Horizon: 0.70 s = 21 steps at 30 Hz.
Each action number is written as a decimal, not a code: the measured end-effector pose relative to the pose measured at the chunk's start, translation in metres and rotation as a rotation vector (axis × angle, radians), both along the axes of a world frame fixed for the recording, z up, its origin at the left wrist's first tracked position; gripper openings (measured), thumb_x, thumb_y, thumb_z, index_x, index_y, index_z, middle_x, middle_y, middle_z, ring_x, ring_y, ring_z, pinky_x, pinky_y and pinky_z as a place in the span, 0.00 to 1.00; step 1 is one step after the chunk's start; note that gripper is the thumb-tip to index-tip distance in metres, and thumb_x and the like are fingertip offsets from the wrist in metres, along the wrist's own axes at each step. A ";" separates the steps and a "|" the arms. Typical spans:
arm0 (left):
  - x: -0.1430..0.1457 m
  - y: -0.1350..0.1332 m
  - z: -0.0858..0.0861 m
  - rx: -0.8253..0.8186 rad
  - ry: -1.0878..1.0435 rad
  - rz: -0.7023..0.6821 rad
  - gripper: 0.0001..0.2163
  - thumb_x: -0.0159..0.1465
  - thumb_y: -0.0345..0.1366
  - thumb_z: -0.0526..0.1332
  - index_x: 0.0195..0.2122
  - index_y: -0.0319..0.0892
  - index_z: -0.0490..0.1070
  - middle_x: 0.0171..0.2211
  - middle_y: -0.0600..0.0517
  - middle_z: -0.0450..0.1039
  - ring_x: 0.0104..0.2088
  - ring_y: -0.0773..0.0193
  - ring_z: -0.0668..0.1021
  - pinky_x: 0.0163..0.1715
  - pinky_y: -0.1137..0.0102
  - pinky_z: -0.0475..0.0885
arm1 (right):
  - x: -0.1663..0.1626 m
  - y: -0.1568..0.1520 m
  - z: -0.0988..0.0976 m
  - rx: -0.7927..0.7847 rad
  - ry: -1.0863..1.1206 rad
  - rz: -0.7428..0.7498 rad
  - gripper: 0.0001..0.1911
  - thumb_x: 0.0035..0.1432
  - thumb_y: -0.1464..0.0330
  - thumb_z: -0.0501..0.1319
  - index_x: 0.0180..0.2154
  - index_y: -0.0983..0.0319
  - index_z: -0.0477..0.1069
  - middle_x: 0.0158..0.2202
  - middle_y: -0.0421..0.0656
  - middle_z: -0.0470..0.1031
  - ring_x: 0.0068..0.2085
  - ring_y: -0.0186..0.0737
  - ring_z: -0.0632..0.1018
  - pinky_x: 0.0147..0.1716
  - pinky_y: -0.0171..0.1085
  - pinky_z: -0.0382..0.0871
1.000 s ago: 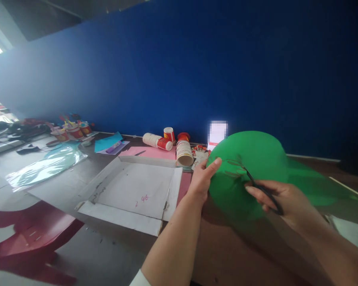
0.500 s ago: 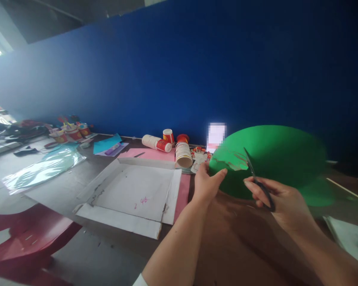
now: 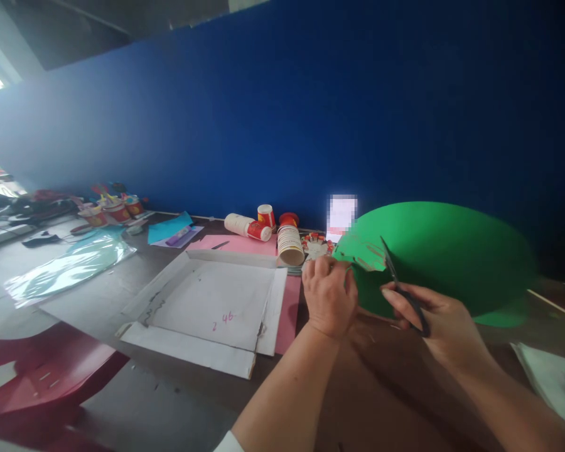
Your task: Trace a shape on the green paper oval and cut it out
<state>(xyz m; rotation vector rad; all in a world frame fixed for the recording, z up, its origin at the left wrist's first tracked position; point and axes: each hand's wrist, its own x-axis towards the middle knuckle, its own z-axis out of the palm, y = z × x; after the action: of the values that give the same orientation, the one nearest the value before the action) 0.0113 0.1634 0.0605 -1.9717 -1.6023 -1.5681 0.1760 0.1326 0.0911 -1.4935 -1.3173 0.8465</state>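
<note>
A large sheet of green paper (image 3: 442, 251) is held up above the table, its left part marked with ragged, light-edged cuts. At its left edge, my left hand (image 3: 330, 295) is closed with its back toward me, pinching the paper; the fingertips are partly hidden. My right hand (image 3: 433, 314) grips black-handled scissors (image 3: 398, 276), blades pointing up and left in front of the green sheet near the cut part. Whether the blades touch the paper I cannot tell.
A shallow white cardboard tray (image 3: 202, 307) lies left of my hands on pink paper (image 3: 289, 314). Behind it are paper cups (image 3: 290, 243) and a glowing blurred screen (image 3: 343, 216). A red chair (image 3: 42, 376) stands at lower left. A blue partition (image 3: 282, 113) rises behind the table.
My left hand has turned from thumb-up to knuckles-up at the sheet's edge. The green paper has shifted and spreads slightly farther right. The scissors have moved slightly left and down.
</note>
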 end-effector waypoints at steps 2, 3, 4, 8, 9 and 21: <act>0.000 0.002 -0.001 -0.025 -0.014 -0.032 0.07 0.65 0.33 0.62 0.41 0.46 0.79 0.38 0.46 0.75 0.42 0.53 0.76 0.49 0.57 0.68 | 0.000 0.002 -0.002 -0.022 0.035 0.024 0.20 0.42 0.52 0.72 0.33 0.60 0.82 0.19 0.38 0.73 0.20 0.32 0.70 0.20 0.31 0.66; 0.001 0.003 -0.002 -0.040 -0.033 -0.060 0.07 0.65 0.33 0.62 0.41 0.46 0.79 0.37 0.46 0.75 0.42 0.53 0.76 0.48 0.57 0.69 | 0.000 0.003 -0.003 -0.028 0.057 0.037 0.20 0.42 0.52 0.72 0.33 0.60 0.82 0.19 0.38 0.74 0.20 0.32 0.71 0.20 0.31 0.66; 0.002 0.004 -0.004 -0.060 -0.068 -0.098 0.07 0.65 0.32 0.61 0.41 0.46 0.79 0.37 0.46 0.75 0.42 0.53 0.76 0.47 0.58 0.69 | 0.000 0.003 -0.004 -0.031 0.081 0.053 0.21 0.41 0.52 0.72 0.33 0.61 0.82 0.20 0.38 0.74 0.20 0.32 0.71 0.20 0.31 0.66; 0.007 0.008 -0.007 -0.233 -0.408 -0.326 0.09 0.63 0.30 0.59 0.38 0.44 0.79 0.34 0.47 0.77 0.37 0.56 0.77 0.40 0.63 0.71 | -0.001 0.002 -0.004 -0.036 0.123 0.096 0.21 0.42 0.50 0.72 0.29 0.61 0.80 0.19 0.37 0.71 0.19 0.31 0.69 0.19 0.31 0.65; 0.008 0.009 -0.006 -0.307 -0.537 -0.399 0.09 0.62 0.30 0.59 0.37 0.44 0.80 0.33 0.48 0.77 0.36 0.58 0.77 0.40 0.63 0.72 | 0.000 0.002 -0.003 -0.038 0.117 0.095 0.22 0.42 0.49 0.71 0.29 0.61 0.79 0.18 0.37 0.71 0.19 0.31 0.69 0.19 0.31 0.64; 0.010 0.006 0.009 -0.646 -1.546 -0.956 0.23 0.46 0.52 0.77 0.29 0.39 0.72 0.28 0.53 0.74 0.26 0.71 0.73 0.25 0.76 0.70 | -0.002 -0.002 -0.006 -0.051 0.069 0.144 0.22 0.41 0.51 0.74 0.34 0.60 0.83 0.20 0.37 0.73 0.21 0.32 0.71 0.20 0.31 0.65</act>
<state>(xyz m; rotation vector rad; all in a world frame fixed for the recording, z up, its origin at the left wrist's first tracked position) 0.0211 0.1691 0.0696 -1.7808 -1.5320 -4.0696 0.1738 0.1305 0.0847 -1.4080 -1.3736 1.0221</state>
